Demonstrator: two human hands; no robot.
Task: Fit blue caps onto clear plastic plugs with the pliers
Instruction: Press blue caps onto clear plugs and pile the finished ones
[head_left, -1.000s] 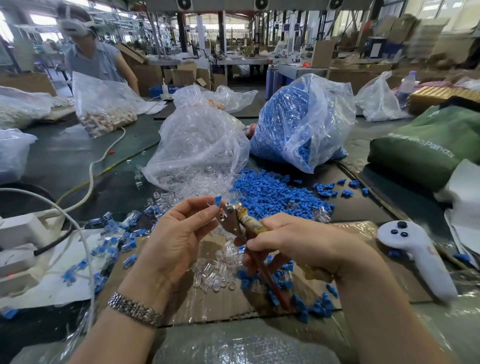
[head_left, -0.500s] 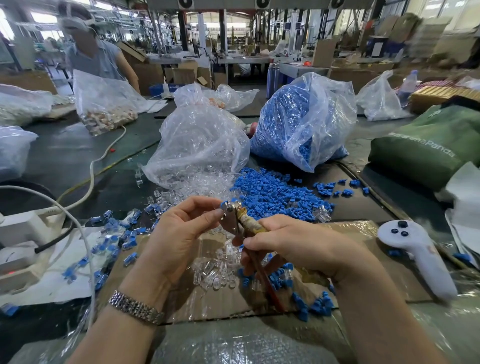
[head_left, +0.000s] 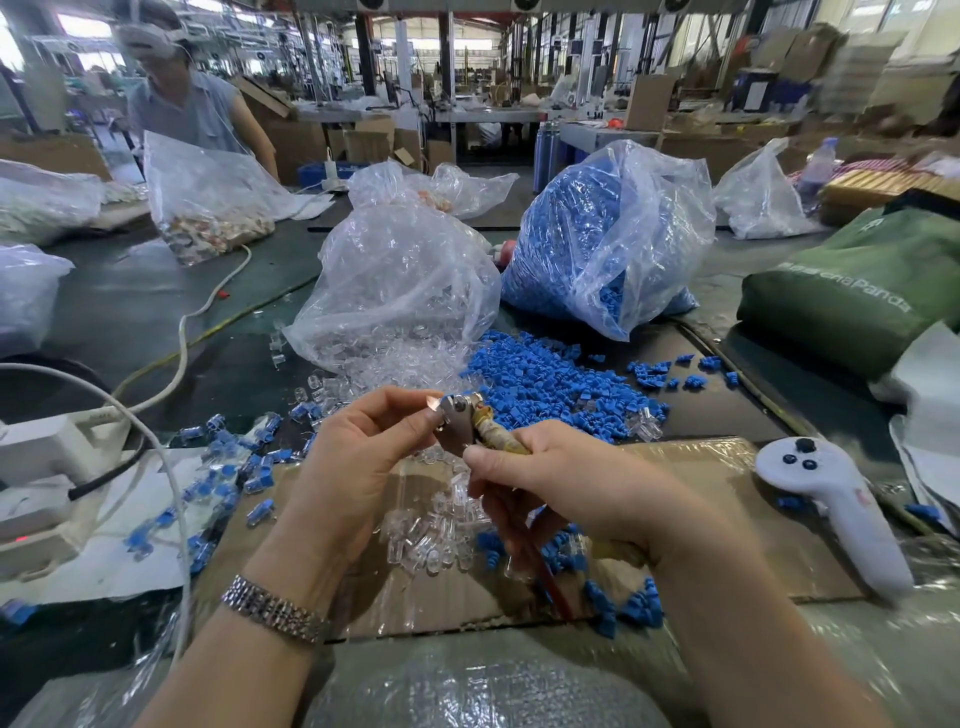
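The right hand grips the pliers by their handles, fingers curled round them, while the left hand pinches at the metal head with thumb and forefinger; whatever small part sits there is too hidden to tell. The pliers' long axis runs from the red-tipped handle near the person up and away to the worn, silvery head. Below the hands, clear plugs and blue caps lie loose on cardboard on the desk. Beyond, a clear bag spills clear plugs, and a second bag holds blue caps beside a spilled blue heap.
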